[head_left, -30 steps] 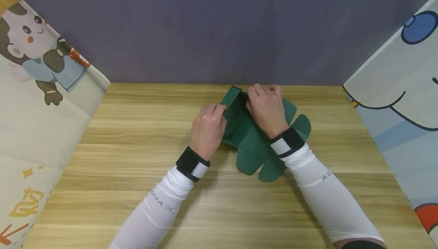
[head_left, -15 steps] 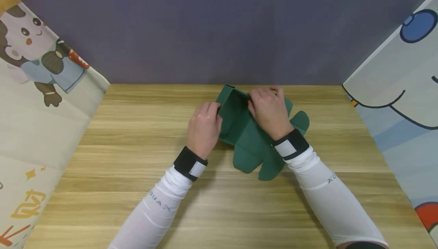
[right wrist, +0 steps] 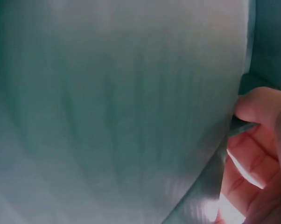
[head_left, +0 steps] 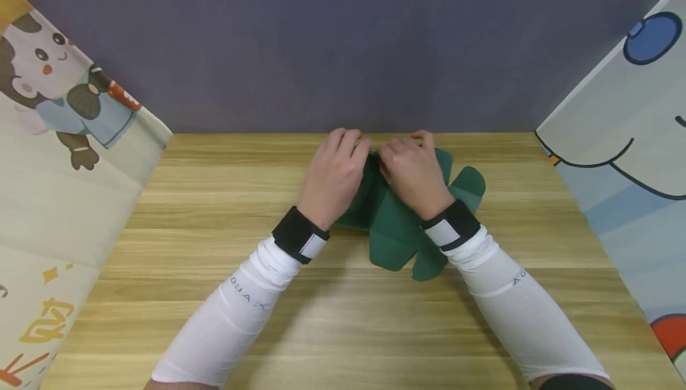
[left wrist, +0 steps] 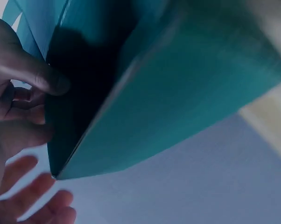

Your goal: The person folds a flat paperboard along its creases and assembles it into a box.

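Note:
A partly folded green cardboard box (head_left: 393, 223) lies tilted at the far middle of the table, its rounded flaps (head_left: 468, 181) spread to the right and toward the front. My right hand (head_left: 415, 175) pinches a panel's edge near the far side, thumb (right wrist: 257, 105) on one face and fingers behind. Close beside it, my left hand (head_left: 334, 175) reaches over the box's left end with loosely spread fingers. In the left wrist view its thumb (left wrist: 31, 135) meets the wall's edge, while the fingers (left wrist: 40, 191) stay by the corner outside. Both hands hide the far rim.
The wood-grain table (head_left: 230, 211) meets a dark grey-blue panel (head_left: 343, 44) right behind the box. Cartoon-printed sheets flank both sides, with a monkey figure (head_left: 69, 74) on the left one.
My left hand has let go of the box's left wall and moved right and away, close to the right hand. The right hand still pinches its edge, hardly moved.

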Demonstrator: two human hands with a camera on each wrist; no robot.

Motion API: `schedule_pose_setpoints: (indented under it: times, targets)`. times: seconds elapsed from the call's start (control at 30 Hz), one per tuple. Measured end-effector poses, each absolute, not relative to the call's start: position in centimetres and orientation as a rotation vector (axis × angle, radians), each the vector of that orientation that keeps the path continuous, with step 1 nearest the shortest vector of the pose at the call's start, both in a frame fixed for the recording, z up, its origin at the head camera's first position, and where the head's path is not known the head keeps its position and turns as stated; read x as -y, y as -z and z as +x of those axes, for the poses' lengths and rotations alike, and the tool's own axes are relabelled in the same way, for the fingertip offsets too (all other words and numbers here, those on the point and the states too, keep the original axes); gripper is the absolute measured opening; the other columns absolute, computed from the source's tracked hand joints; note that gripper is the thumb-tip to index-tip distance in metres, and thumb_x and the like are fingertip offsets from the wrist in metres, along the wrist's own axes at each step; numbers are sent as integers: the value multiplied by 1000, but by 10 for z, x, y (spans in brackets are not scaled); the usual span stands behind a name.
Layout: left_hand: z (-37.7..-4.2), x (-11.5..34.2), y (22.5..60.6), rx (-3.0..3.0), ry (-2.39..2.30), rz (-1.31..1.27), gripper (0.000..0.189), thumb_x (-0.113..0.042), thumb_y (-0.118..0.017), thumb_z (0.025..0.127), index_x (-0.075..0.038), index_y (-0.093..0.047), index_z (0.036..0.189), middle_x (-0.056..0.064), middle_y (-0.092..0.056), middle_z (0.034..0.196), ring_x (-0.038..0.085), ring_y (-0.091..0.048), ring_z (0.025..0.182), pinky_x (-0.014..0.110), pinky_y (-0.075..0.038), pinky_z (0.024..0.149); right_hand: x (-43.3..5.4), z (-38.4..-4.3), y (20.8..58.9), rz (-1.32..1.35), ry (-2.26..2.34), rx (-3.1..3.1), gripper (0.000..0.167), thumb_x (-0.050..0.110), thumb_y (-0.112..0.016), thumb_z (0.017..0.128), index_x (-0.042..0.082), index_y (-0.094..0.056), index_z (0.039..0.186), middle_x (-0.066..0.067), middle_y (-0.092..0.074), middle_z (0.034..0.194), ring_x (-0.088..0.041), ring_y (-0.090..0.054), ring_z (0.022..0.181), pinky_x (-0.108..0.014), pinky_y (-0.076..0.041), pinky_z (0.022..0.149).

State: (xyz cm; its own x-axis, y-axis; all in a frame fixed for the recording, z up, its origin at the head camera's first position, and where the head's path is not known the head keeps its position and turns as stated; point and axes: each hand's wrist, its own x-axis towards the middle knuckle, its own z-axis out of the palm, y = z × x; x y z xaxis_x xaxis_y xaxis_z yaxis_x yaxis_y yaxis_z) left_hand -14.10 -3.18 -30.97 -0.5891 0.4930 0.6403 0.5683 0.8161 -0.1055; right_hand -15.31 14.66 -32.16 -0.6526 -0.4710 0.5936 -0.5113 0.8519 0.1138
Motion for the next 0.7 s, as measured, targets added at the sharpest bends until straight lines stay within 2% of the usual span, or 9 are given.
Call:
schedule_pose_setpoints:
  times: [0.13, 0.27, 0.4, 0.47, 0.6, 0.7]
  targets:
    - [-150, 25, 301, 2353, 10, -880, 19, -3, -46, 100, -6, -65, 101, 9, -59, 96, 25, -54, 89, 30, -49, 79, -141, -151, 320, 739, -53, 2375, 19, 10, -66, 89, 8, -59, 72, -7, -62, 69, -28, -60, 68, -54, -38, 93]
    - [-155, 23, 300, 2402, -20, -874, 21, -1, -47, 98, -6, -65, 88, 8, -59, 83, 23, -52, 76, 29, -47, 66, -139, -150, 318, 735, -58, 2393, 18, 12, -64, 91, 8, -60, 73, -8, -64, 71, -27, -60, 70, -54, -38, 94]
    - [-156, 23, 301, 2423, -8, -864, 20, 3, -51, 94, -6, -66, 85, 8, -62, 81, 23, -55, 75, 29, -49, 68, -141, -149, 317, 725, -95, 2422, 9, 12, -64, 91, 9, -64, 83, -8, -70, 81, -27, -62, 78, -54, -35, 100]
    - [-156, 25, 301, 2431, 22, -843, 18, 3, -53, 93, -5, -68, 88, 8, -64, 85, 23, -56, 78, 29, -51, 70, -143, -147, 317, 728, -116, 2420, 4, 12, -65, 90, 9, -66, 93, -9, -71, 89, -28, -62, 87, -54, -32, 105]
    - [-157, 32, 301, 2455, 93, -780, 14, 4, -56, 91, -3, -68, 91, 9, -66, 88, 23, -57, 79, 29, -53, 69, -145, -142, 314, 742, -154, 2337, 32, 10, -70, 86, 6, -62, 116, -12, -65, 119, -28, -53, 122, -59, -16, 116]
    - [-158, 38, 302, 2489, 152, -715, 11, 2, -58, 91, -2, -67, 91, 9, -66, 87, 23, -57, 77, 29, -53, 64, -147, -137, 310, 751, -184, 2264, 42, 11, -71, 85, 6, -58, 124, -13, -56, 134, -29, -40, 138, -61, -9, 117]
